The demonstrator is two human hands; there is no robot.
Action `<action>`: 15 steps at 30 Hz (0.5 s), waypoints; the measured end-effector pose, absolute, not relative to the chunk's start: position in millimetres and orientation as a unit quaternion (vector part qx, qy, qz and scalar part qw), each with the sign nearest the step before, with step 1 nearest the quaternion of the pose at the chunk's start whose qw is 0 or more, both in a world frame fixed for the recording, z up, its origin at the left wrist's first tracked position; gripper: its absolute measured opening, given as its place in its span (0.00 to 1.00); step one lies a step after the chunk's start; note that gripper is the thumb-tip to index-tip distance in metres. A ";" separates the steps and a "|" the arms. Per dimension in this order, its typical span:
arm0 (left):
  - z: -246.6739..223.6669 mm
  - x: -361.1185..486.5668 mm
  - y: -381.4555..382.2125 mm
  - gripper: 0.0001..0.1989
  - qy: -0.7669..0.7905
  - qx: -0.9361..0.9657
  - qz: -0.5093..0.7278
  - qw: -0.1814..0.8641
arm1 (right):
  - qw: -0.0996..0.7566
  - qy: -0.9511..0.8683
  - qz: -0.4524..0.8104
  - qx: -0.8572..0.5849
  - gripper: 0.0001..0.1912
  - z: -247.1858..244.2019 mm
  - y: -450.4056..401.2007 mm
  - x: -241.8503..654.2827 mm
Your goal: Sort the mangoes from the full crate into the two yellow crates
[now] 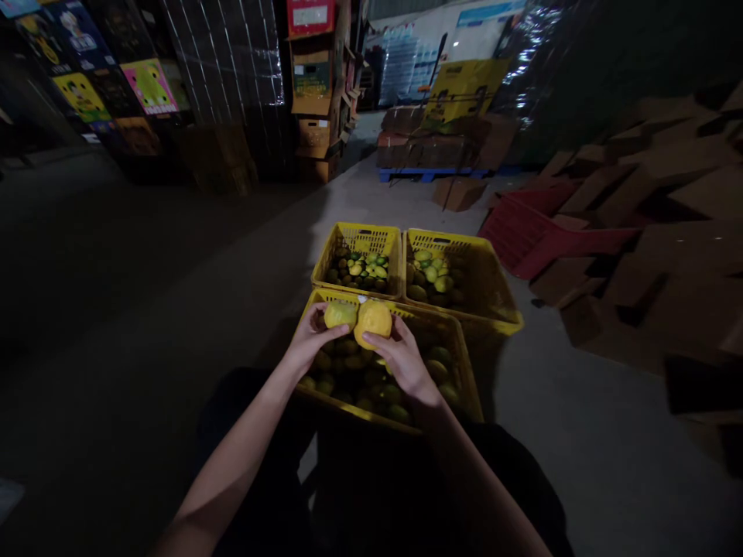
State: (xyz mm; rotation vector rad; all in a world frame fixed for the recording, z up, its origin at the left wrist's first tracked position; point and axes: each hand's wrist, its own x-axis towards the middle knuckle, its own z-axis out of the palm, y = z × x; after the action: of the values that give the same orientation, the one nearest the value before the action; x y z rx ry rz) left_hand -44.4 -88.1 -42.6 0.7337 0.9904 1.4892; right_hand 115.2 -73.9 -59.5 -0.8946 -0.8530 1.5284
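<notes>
My left hand [307, 338] is closed around a greenish-yellow citrus fruit [340, 315]. Beside it, my right hand [405, 356] grips a larger, yellow-orange citrus fruit [374, 321]. The two fruits are held side by side, very close together, above the near yellow crate [471, 379]. Many green and yellowish fruits [371, 391] lie in that crate, partly hidden by my hands and in shadow. Behind it stand a left yellow crate [326, 259] with small green and yellow fruits and a right yellow crate [493, 271] with paler ones on its left side.
A red crate [522, 232] and a heap of flattened cardboard [650, 263] lie to the right. Farther back are a blue pallet [426, 175] with boxes, a small carton [458, 193] on the floor and stacked boxes [313, 100]. The left floor is dark.
</notes>
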 end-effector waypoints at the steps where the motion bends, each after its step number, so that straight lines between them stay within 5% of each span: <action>1: -41.4 -46.9 -88.2 0.20 0.420 0.300 0.622 0.588 | 0.550 -0.365 0.654 -0.369 0.26 -59.0 -72.9 118.3; 15: -50.5 -49.3 -81.5 0.13 0.429 0.197 0.519 0.713 | 0.446 -0.350 0.739 -0.365 0.17 -71.2 -68.8 134.2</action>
State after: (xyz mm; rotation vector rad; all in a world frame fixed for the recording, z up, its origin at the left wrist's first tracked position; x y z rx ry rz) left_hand -49.3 -81.5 -50.5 0.4370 0.9515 1.1497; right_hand 134.2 -68.8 -71.2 -0.9052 -0.8667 1.8297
